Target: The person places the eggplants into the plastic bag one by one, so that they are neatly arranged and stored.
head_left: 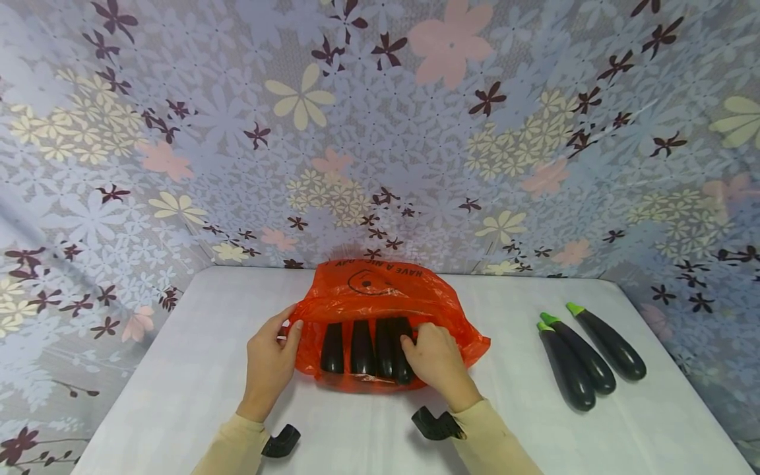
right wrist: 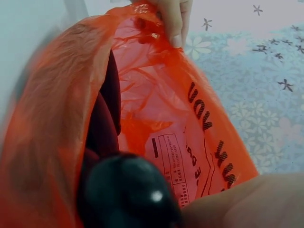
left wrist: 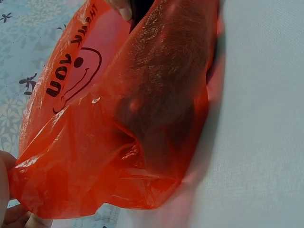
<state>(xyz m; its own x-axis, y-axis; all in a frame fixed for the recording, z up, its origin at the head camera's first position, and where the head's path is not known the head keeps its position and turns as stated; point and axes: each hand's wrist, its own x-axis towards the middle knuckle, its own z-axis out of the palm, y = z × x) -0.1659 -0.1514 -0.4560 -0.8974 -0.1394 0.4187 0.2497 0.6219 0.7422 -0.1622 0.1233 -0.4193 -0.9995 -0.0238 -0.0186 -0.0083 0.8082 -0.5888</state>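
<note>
An orange-red plastic bag [head_left: 380,284] with a printed smiley face lies on the table, its mouth facing me. Inside, several dark eggplants [head_left: 363,349] stand side by side, rounded ends toward me. My left hand [head_left: 272,363] pinches the bag's left rim between thumb and fingers; the right wrist view also shows these fingers [right wrist: 172,21] on the rim. At the bag's right side, my right hand [head_left: 438,356] grips the rightmost eggplant [head_left: 404,369], thumb on top and other fingers partly hidden. That eggplant's glossy end [right wrist: 128,190] looms large in the right wrist view.
Three more eggplants [head_left: 567,369] with green caps lie on the white table [head_left: 510,422], right of the bag. Behind rises a flowered cloth backdrop [head_left: 380,145]. Black wrist-worn devices [head_left: 282,441] jut from both sleeves.
</note>
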